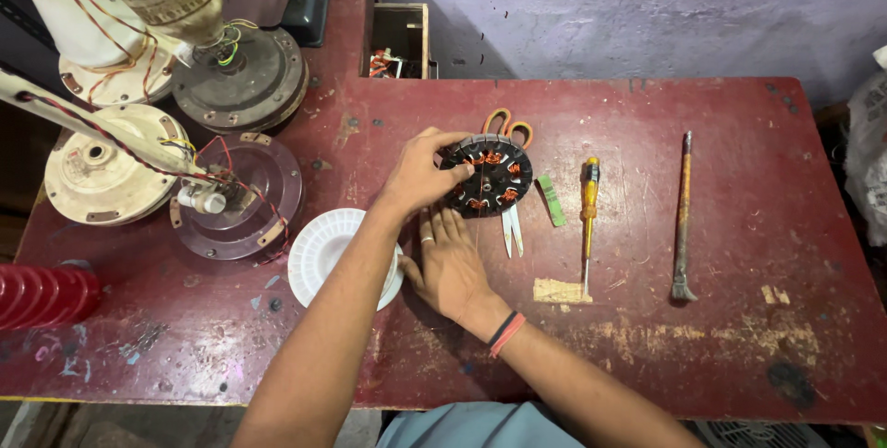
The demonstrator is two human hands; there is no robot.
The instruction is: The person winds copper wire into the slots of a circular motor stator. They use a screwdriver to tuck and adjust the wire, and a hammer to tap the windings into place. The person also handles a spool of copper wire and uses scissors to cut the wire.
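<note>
A round black fan stator (490, 174) with copper windings lies on the dark red table (721, 337). My left hand (420, 174) grips its left rim with the fingers curled over the top edge. Just below it, my right hand (448, 263) rests flat on the table with fingers stretched toward the stator; it holds nothing. It wears a ring and a wristband. Orange-handled scissors (507, 123) lie partly under the stator, their blades sticking out below it. A white plastic spool (319, 249) sits under my left forearm.
Right of the stator lie a green strip (552, 200), a yellow screwdriver (589, 203), a cardboard scrap (559, 291) and a long brush-like tool (682, 217). Fan motor housings (236, 78) with wires crowd the left. A red ribbed object (42, 293) sits at the left edge, a wooden box (399, 40) behind.
</note>
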